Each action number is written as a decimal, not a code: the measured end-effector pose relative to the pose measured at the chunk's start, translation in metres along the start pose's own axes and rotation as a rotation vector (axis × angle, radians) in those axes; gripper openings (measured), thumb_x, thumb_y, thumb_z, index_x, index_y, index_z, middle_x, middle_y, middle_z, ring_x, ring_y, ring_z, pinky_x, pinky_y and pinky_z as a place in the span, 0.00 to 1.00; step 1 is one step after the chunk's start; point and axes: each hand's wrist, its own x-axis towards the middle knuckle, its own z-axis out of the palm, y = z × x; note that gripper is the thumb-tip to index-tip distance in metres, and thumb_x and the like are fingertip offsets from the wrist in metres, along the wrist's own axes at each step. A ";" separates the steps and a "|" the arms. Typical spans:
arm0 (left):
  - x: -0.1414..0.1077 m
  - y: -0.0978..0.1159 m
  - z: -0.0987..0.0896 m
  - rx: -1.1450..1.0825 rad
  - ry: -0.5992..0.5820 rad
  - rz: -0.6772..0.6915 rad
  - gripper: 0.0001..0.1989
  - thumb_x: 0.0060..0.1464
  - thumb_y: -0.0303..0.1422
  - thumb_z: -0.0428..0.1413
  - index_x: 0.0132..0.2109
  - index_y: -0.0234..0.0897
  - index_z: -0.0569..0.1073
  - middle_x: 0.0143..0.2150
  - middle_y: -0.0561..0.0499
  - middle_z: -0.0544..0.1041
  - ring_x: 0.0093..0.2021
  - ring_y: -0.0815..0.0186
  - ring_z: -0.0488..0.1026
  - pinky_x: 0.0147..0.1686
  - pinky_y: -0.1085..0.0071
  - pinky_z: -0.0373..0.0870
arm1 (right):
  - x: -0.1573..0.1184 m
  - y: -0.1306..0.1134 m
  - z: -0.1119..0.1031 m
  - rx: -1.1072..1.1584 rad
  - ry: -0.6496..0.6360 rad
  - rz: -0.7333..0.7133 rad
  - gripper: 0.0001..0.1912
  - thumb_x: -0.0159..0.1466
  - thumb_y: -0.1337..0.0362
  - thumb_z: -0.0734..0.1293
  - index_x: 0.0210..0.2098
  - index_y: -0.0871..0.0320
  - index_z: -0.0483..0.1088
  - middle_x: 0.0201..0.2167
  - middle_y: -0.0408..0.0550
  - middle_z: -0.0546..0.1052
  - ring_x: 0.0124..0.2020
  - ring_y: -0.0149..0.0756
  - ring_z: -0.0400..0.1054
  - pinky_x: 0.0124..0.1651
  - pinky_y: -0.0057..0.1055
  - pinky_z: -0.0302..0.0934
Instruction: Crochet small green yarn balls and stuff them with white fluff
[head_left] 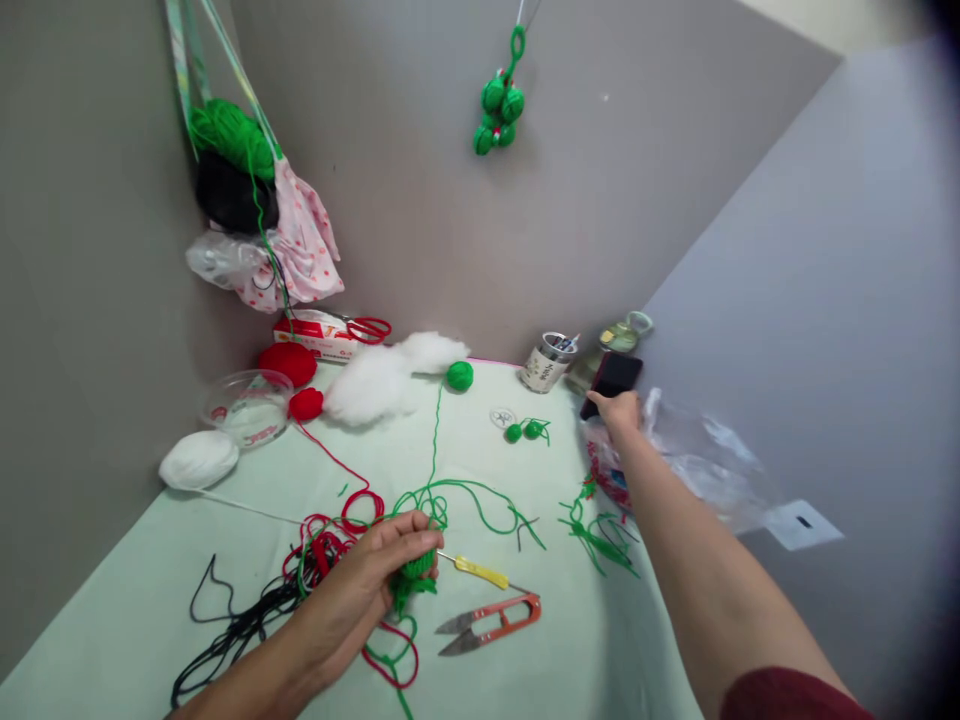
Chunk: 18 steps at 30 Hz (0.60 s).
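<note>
Dark red sleeve cloth [787, 695] fills the lower right corner in the head view, and from it the right arm stretches out to the far side of the table [300, 560], where the right hand [619, 412] touches a dark phone [616, 376]; its thumb lies at the phone's lower edge, but the other fingers are mostly hidden, so I cannot tell whether they close around it. Near the front, the left hand [386, 560] pinches a green yarn piece [418, 568] between thumb and curled fingers, just above the tabletop. A yellow-handled hook [480, 571] points its metal end towards those fingertips, with orange thread snips [495, 622] just beside it. Red yarn [322, 550] and black cords [247, 625] tangle by the left wrist. Farther back are white stuffing [367, 385], a green yarn ball [460, 376] and two small green balls [523, 430].
</note>
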 end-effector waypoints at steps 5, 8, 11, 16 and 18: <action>0.005 0.000 -0.006 0.005 0.003 -0.023 0.14 0.48 0.37 0.71 0.37 0.36 0.77 0.35 0.53 0.75 0.36 0.69 0.72 0.41 0.73 0.66 | 0.008 0.005 0.010 -0.003 -0.015 0.107 0.27 0.63 0.56 0.75 0.54 0.68 0.73 0.54 0.69 0.75 0.56 0.54 0.72 0.54 0.45 0.70; 0.006 -0.001 -0.008 -0.015 0.022 -0.043 0.15 0.46 0.36 0.72 0.39 0.37 0.77 0.36 0.53 0.76 0.36 0.70 0.72 0.42 0.72 0.66 | 0.011 0.006 0.013 0.002 -0.008 0.141 0.33 0.57 0.56 0.78 0.54 0.73 0.73 0.53 0.78 0.74 0.58 0.62 0.69 0.54 0.47 0.67; 0.006 -0.003 -0.007 -0.017 0.003 -0.045 0.15 0.47 0.35 0.72 0.40 0.37 0.77 0.37 0.54 0.76 0.35 0.71 0.72 0.41 0.73 0.66 | 0.010 0.007 0.012 0.013 0.000 0.147 0.36 0.56 0.55 0.78 0.56 0.73 0.72 0.53 0.77 0.75 0.58 0.62 0.69 0.55 0.48 0.66; 0.003 -0.004 -0.004 -0.001 -0.021 -0.025 0.14 0.47 0.36 0.71 0.37 0.36 0.76 0.34 0.54 0.75 0.33 0.71 0.71 0.38 0.74 0.65 | 0.004 0.005 0.007 0.029 -0.012 0.103 0.34 0.56 0.55 0.78 0.56 0.69 0.72 0.51 0.71 0.77 0.56 0.59 0.71 0.53 0.46 0.68; 0.002 -0.005 -0.003 -0.006 -0.018 -0.028 0.15 0.47 0.35 0.72 0.37 0.36 0.76 0.34 0.54 0.75 0.33 0.71 0.72 0.38 0.74 0.65 | 0.002 0.004 0.005 0.027 -0.019 0.083 0.32 0.57 0.56 0.78 0.55 0.68 0.73 0.51 0.70 0.77 0.56 0.58 0.72 0.53 0.46 0.68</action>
